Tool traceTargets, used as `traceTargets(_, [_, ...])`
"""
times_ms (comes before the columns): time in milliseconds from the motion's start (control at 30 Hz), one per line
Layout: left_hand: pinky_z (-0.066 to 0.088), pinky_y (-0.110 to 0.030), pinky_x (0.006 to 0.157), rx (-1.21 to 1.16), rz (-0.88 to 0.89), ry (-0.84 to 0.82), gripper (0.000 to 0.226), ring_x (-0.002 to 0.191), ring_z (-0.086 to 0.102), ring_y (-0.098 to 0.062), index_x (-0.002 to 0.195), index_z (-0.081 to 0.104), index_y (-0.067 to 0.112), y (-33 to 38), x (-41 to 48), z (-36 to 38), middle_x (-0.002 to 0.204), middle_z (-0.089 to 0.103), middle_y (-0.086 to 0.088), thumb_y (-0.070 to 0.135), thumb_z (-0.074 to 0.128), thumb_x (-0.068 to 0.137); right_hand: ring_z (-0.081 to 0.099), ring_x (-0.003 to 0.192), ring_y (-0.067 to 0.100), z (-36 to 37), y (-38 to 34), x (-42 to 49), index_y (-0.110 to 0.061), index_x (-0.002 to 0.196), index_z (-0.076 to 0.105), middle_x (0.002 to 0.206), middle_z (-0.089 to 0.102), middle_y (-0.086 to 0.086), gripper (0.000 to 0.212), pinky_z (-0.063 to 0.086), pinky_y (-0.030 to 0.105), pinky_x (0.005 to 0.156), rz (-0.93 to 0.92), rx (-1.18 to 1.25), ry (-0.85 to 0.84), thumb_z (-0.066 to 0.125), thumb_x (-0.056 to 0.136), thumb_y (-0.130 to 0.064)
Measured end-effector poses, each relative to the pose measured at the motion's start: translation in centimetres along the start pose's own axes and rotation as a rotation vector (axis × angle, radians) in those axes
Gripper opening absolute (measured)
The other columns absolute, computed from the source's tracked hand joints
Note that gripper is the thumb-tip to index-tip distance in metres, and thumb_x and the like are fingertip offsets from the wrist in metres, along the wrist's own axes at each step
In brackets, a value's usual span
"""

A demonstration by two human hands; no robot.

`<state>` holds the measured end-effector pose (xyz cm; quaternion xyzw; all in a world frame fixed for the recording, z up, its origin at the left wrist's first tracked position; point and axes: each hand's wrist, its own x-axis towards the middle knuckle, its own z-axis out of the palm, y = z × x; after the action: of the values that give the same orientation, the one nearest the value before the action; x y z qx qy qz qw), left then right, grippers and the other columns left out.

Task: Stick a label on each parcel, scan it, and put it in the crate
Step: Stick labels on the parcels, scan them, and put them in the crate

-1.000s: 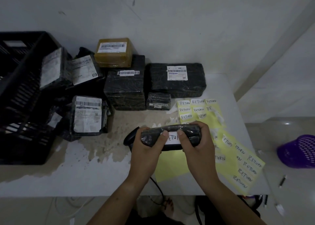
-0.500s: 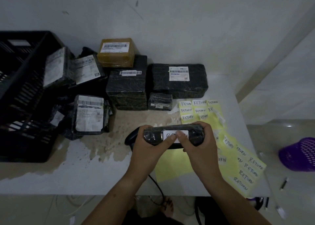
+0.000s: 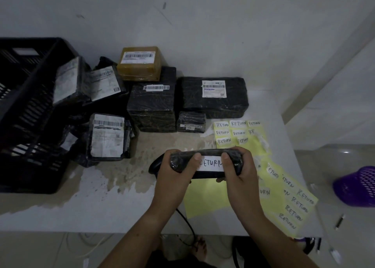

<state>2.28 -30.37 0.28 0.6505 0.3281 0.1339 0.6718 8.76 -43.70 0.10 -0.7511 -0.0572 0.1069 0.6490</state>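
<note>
A small black-wrapped parcel (image 3: 207,156) is held above the table's front middle. A white RETURN label (image 3: 212,163) lies on its near face. My left hand (image 3: 174,176) grips the parcel's left end, thumb on the label's left edge. My right hand (image 3: 237,176) grips the right end, thumb on the label's right edge. A black scanner (image 3: 155,166) lies on the table behind my left hand, mostly hidden, its cable (image 3: 186,221) running off the front edge. The black crate (image 3: 30,113) stands at the left.
Several wrapped parcels are piled by the wall: a brown box (image 3: 140,63), black ones (image 3: 152,103) (image 3: 213,97) (image 3: 190,121), one with a big label (image 3: 107,137). Yellow sheets of RETURN labels (image 3: 288,198) lie at the right. A purple basket (image 3: 357,186) sits on the floor.
My two thumbs have slid apart along the label, from close together at its middle out to its ends. The parcel stays in about the same place.
</note>
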Motion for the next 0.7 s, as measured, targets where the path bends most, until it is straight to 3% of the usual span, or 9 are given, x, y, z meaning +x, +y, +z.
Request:
traceTargets(133, [0.056, -0.022, 0.068, 0.073, 0.039, 0.008, 0.044, 0.077, 0.068, -0.008, 0.101, 0.06, 0.016, -0.4, 0.3, 0.0, 0.084, 0.068, 0.007, 0.04, 0.085, 0.074, 0.066, 0.081, 0.018, 0.3, -0.1, -0.4, -0.026, 0.108, 0.055, 0.091, 0.064, -0.006, 0.035, 0.057, 0.035, 0.072, 0.003, 0.01, -0.005, 0.071, 0.082, -0.044])
traceTargets(300, [0.054, -0.02, 0.068, 0.058, 0.039, -0.002, 0.028, 0.073, 0.067, -0.006, 0.099, 0.06, 0.021, -0.8, 0.2, 0.0, 0.081, 0.068, 0.014, 0.033, 0.08, 0.084, 0.067, 0.083, 0.014, 0.4, 0.1, 0.0, -0.028, 0.107, 0.054, 0.092, 0.065, -0.011, 0.029, 0.057, 0.042, 0.074, 0.002, -0.016, 0.005, 0.073, 0.086, -0.036])
traceTargets(500, [0.053, -0.018, 0.063, 0.051, 0.034, 0.012, 0.022, 0.073, 0.067, -0.001, 0.106, 0.059, 0.02, -0.7, 0.2, -0.1, 0.09, 0.068, 0.007, 0.028, 0.073, 0.092, 0.065, 0.076, 0.014, 0.3, 0.3, 0.2, -0.028, 0.108, 0.054, 0.089, 0.064, -0.013, 0.018, 0.055, 0.031, 0.065, -0.018, -0.044, 0.008, 0.064, 0.094, -0.032])
traceTargets(700, [0.051, -0.016, 0.061, 0.095, 0.064, -0.019, 0.012, 0.071, 0.067, -0.002, 0.108, 0.058, 0.021, -0.8, 0.4, -1.2, 0.089, 0.07, 0.005, 0.03, 0.055, 0.103, 0.065, 0.081, 0.014, 1.0, 0.3, 0.5, -0.028, 0.108, 0.054, 0.091, 0.064, -0.009, 0.009, 0.057, 0.035, 0.067, -0.031, -0.058, -0.005, 0.055, 0.099, -0.03])
